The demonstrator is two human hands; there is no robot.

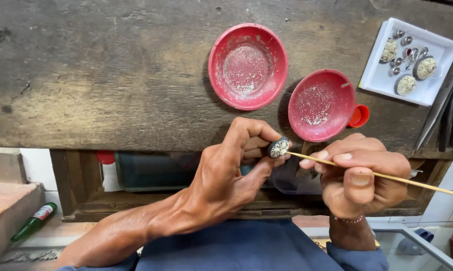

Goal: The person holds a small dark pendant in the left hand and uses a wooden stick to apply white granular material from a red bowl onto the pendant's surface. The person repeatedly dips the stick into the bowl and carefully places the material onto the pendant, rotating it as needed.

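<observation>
Worn wooden bench (111, 75) across the far half, dark, scuffed and stained, with an open shelf below its near edge. Two red bowls on top: larger bowl (248, 65) farther and left, smaller bowl (321, 105) nearer and right, rims almost touching, each dusted inside with pale fine grains. Small red cap (360, 116) touching the smaller bowl's right side. White tray (382, 78) at far right, tilted, holding several small silvery pieces and three pale-studded oval ones. Dark metal tools (444, 100) leaning just right of the tray. Left hand (226, 175) near the bench edge, closed with thumb and fingertips pinching a small oval piece (278, 148), its face covered in pale specks; piece raised just off the bench edge, near the smaller bowl. Right hand (362, 178) to the right, fingers curled tight around a thin pale stick (387, 176), thumb pressed on top; stick running from lower right up and left, tip touching the oval piece. Thin bead bracelet (348, 220) on the right wrist. Blue cloth (236, 248) at the near edge, below both forearms. Green bottle (34, 221) lying at near left beside a reddish step. Glass-topped corner at near right, contents too dim to tell.
</observation>
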